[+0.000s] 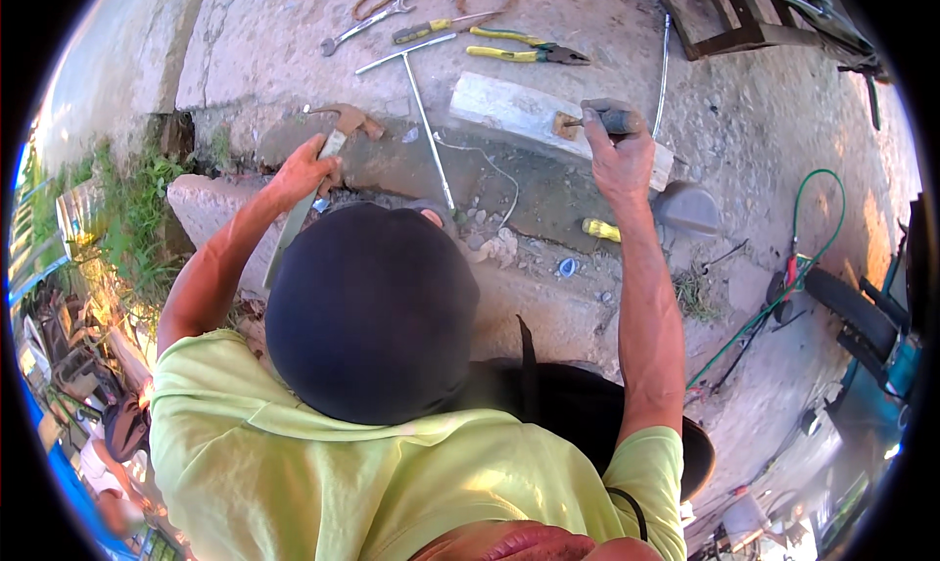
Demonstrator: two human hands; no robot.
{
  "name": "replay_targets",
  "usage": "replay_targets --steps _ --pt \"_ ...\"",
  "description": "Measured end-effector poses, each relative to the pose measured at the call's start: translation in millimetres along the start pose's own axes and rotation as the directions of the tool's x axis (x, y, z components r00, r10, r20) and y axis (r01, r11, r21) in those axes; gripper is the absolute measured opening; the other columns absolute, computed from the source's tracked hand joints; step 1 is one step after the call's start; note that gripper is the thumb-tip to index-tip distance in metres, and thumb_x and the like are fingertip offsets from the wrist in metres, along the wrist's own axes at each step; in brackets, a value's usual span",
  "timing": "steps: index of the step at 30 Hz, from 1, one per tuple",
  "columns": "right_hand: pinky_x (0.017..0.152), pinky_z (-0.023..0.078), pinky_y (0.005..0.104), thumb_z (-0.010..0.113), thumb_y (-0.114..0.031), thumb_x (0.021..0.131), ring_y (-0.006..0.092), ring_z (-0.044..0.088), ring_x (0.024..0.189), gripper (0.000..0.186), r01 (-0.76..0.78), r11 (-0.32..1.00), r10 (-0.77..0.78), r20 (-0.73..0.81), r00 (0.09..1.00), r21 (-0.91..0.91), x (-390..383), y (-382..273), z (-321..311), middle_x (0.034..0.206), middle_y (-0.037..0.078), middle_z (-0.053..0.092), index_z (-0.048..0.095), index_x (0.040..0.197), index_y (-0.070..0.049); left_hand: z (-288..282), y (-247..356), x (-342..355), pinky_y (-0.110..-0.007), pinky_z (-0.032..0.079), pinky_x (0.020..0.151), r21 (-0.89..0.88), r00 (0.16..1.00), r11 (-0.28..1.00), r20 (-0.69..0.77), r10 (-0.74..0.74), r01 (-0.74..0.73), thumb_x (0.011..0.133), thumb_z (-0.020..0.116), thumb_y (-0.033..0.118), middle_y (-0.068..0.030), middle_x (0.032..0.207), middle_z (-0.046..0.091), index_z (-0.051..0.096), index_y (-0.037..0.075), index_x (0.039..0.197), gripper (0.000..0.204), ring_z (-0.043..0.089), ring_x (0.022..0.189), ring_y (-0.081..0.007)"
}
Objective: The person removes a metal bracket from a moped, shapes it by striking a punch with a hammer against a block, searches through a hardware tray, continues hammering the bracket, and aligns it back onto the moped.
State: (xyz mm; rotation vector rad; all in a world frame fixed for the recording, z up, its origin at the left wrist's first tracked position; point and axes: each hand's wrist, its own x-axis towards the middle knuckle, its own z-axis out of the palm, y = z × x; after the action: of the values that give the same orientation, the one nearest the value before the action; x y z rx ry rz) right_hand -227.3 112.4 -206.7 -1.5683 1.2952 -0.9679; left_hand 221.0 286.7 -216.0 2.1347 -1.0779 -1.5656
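My left hand (pixel 305 174) is closed around the handle of a claw hammer (pixel 350 120), just below its rusty head. The rest of the handle slants down toward me, partly hidden behind a dark rounded shape. On the right, my right hand (pixel 624 160) grips a dark cylindrical piece (pixel 617 122) with a thin shaft. That shaft points left to a small brown square piece (pixel 566 124) lying on a pale wooden board (pixel 499 101). My right wrist hangs over the board's right part. The hammer head is well apart from the board.
Beyond the board lie yellow-handled pliers (pixel 514 55), a screwdriver (pixel 431 28) and a spanner (pixel 367 25). A T-handle wrench (pixel 423 106) rests between my hands. A yellow handle (pixel 600 230) and a grey rounded object (pixel 687 210) are near my right forearm. A green cable (pixel 842 204) curves at right.
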Motion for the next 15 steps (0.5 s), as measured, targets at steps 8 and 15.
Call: replay_targets --steps 8,15 --pt "0.074 0.054 0.0289 0.075 -0.014 0.091 0.0113 0.066 0.077 0.016 0.032 0.999 -0.031 0.015 0.999 -0.041 0.2 -4.2 0.6 0.083 0.006 0.072 0.072 0.101 -0.002 1.4 0.4 -1.1 -0.031 0.045 0.052 -0.004 1.000 1.000 -0.007 -0.017 0.017 0.098 0.059 0.014 -0.0093 0.079 0.062 0.052 0.001 0.103 0.016 0.056 0.057 -0.0142" --pt "0.072 0.053 0.0288 0.074 -0.011 0.090 0.0120 0.067 0.076 0.016 0.020 0.999 -0.017 0.074 0.997 -0.041 -0.4 -6.7 1.1 0.082 0.006 0.072 0.071 0.101 -0.001 7.4 -3.5 -3.7 -0.031 0.046 0.053 0.007 1.000 1.000 -0.022 0.021 -0.021 0.097 0.061 0.013 -0.0082 0.081 0.061 0.053 0.000 0.109 0.019 0.056 0.058 -0.0139"
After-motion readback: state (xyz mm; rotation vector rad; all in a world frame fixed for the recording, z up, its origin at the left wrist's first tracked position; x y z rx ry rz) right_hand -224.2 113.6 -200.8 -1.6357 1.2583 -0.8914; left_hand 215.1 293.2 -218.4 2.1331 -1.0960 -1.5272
